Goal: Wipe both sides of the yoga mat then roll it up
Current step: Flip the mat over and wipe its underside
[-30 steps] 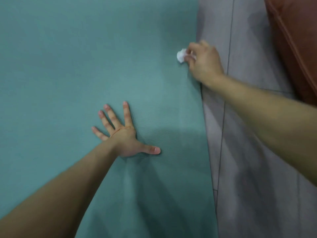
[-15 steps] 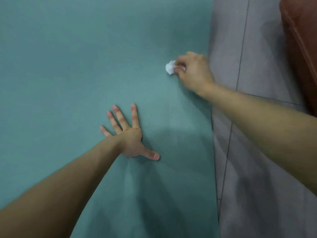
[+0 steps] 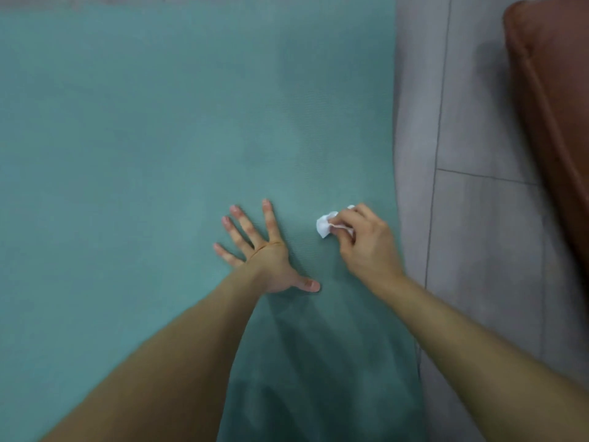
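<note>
Teal yoga mat (image 3: 159, 138): unrolled and flat on the grey tiled floor (image 3: 471, 250), filling the left and centre of view. Its right edge runs alongside a tile joint.

Brown padded furniture (image 3: 554, 106): at the far right, apart from the mat.

Left hand (image 3: 267, 256): palm down on the mat, all 5 digits straight and spread, holding nothing.

Right hand (image 3: 366, 247): just right of the left hand and near the mat's right edge. Its fingers are curled, pinching a small crumpled white wipe (image 3: 324, 225) that lies against the mat surface.
</note>
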Demonstrator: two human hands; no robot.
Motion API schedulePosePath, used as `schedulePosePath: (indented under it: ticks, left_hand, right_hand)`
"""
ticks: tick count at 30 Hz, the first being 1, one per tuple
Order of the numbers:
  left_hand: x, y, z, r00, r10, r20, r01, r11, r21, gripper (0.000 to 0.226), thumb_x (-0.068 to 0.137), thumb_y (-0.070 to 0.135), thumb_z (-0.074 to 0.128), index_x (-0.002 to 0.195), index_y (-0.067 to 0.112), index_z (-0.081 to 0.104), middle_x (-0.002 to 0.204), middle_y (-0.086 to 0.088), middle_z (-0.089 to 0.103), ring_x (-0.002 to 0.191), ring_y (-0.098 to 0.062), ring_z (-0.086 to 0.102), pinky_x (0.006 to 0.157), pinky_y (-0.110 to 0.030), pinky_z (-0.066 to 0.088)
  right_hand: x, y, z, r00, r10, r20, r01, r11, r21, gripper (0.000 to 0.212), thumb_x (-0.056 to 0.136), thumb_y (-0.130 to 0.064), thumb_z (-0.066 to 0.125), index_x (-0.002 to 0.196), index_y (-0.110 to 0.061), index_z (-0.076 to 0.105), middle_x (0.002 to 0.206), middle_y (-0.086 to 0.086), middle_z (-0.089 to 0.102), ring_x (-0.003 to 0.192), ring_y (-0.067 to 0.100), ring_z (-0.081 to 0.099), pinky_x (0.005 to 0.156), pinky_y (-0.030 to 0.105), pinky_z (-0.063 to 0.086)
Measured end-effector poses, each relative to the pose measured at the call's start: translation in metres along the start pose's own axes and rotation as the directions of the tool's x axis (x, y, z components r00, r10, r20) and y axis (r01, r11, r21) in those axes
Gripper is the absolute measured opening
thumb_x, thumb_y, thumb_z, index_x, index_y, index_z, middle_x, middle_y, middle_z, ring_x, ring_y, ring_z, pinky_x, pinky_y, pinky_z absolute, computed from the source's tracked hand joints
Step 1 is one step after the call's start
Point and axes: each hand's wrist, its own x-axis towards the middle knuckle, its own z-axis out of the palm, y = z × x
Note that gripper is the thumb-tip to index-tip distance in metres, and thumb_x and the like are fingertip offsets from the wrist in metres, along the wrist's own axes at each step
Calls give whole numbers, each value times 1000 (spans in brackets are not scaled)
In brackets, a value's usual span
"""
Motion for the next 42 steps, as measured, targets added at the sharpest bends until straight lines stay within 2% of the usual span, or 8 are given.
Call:
schedulePosePath:
  ticks: [4,19,22,25,30,34,38,42]
  left_hand:
    - [-3,-2,-3,1000,19,14,-19,1000,11,186,37,77,93,137,33,-58,133,-23,-69,132,-46,-58,111,-82,-13]
    - [-4,-5,-3,997,76,-6,-76,997,-18,178,49,66,96,143,34,-53,136,-23,-67,135,-46,-56,111,-81,-16]
    - [-9,-32,-9,983,158,-96,-153,986,60,164,54,70,92,153,44,-37,156,-18,-51,150,-40,-41,121,-70,-11]
    - [-10,-78,-21,952,183,-247,-152,978,140,164,38,94,77,160,47,-21,171,-10,-25,158,-30,-25,125,-63,-10]
    - [11,-103,-40,982,116,-150,-99,988,117,179,19,106,64,147,45,-45,154,-7,-57,145,-32,-50,117,-72,-17]
    - [20,-105,-50,989,145,11,-145,981,126,185,31,83,89,139,41,-54,138,-13,-69,133,-40,-60,113,-77,-18]
    - [20,-106,-50,989,141,42,-145,982,120,185,35,73,95,137,41,-56,135,-12,-71,130,-40,-61,112,-77,-20]
    - [17,-104,-53,990,138,39,-142,982,122,186,34,74,95,138,41,-55,135,-12,-70,130,-40,-61,113,-78,-18]
  right_hand:
    - [8,-9,9,995,101,-6,-101,993,-59,7,91,-7,70,90,-13,72,92,2,59,78,23,59,71,41,49]
    - [26,-29,27,958,253,-134,-255,967,-3,4,92,-12,74,94,-12,71,96,1,56,86,28,63,75,33,46]
    - [60,-48,38,958,257,-128,-256,966,23,2,94,-15,74,95,-15,73,100,8,61,87,31,65,78,36,49]
    - [35,-59,49,963,249,-99,-251,968,-6,5,94,-11,71,97,-15,72,101,7,61,89,32,64,77,38,49]
    - [-37,-66,53,996,88,5,-88,994,61,21,90,-2,71,95,-22,76,94,-5,59,82,7,58,77,23,48]
    - [93,-66,48,990,113,-88,-117,992,-40,4,88,-22,78,89,-18,78,84,3,63,75,18,57,68,27,36]
    - [237,-70,49,959,177,-220,-196,978,-69,9,83,-29,75,86,-21,76,88,5,72,80,19,64,78,34,50]
    - [195,-71,50,968,124,-217,-143,987,-74,8,85,-26,75,86,-18,77,82,-3,66,77,14,57,72,29,44]
